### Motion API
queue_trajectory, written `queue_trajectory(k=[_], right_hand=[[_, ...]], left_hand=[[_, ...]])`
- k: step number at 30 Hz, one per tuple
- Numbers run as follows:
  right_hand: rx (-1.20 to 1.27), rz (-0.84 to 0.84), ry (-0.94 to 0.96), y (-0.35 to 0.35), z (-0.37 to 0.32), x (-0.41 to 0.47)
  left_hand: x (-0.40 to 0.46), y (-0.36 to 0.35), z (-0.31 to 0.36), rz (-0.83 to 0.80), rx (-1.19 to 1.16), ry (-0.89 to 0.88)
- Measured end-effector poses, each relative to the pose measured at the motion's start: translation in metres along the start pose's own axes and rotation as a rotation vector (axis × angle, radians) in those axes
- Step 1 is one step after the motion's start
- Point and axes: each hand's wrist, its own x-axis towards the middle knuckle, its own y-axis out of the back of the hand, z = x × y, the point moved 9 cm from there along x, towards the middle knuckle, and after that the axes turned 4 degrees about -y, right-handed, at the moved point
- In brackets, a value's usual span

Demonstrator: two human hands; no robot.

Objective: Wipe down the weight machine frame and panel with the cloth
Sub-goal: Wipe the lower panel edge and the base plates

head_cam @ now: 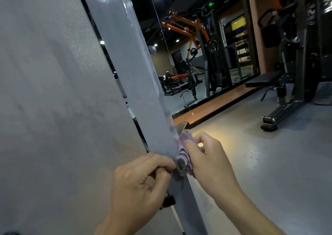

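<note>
Your one cloth (183, 153), a purple bunched rag, sits low in the view against the right edge of the grey frame post (131, 69), with both your hands on it. The post's long axis runs as a slant in this view, from upper left near the top down to lower right past your wrists; beside it on the left stands one broad grey panel (50, 99), parted from the post by a dark gap. The cloth is crumpled rather than spread, its longer run following the post's edge. Your left hand (142, 184) has its fingers curled, pinching the cloth's lower end between thumb and fingertips right at the post's edge. Your right hand (210, 159) grips the cloth's upper part, fingers curled over it and holding it against the post. Behind, a wall mirror (201, 51) reflects orange-armed machines, and one black bench (264, 80) stands on the grey floor (260, 153).
</note>
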Motion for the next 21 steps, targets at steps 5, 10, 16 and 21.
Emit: queue_trajectory(k=[5,10,16,21], right_hand=[[0.063,0.036,0.181,-0.007,-0.069,0.027],[0.092,0.047,0.311,-0.006,-0.13,0.039],[0.049,0.012,0.066,-0.003,-0.026,0.012],[0.085,0.041,0.28,-0.01,-0.129,0.039]], left_hand=[[0.0,-0.001,-0.001,-0.001,0.016,0.01],[0.001,-0.001,0.0,-0.029,0.02,0.008],[0.002,-0.002,-0.001,-0.014,0.038,0.0],[0.002,-0.002,0.0,-0.031,0.033,-0.001]])
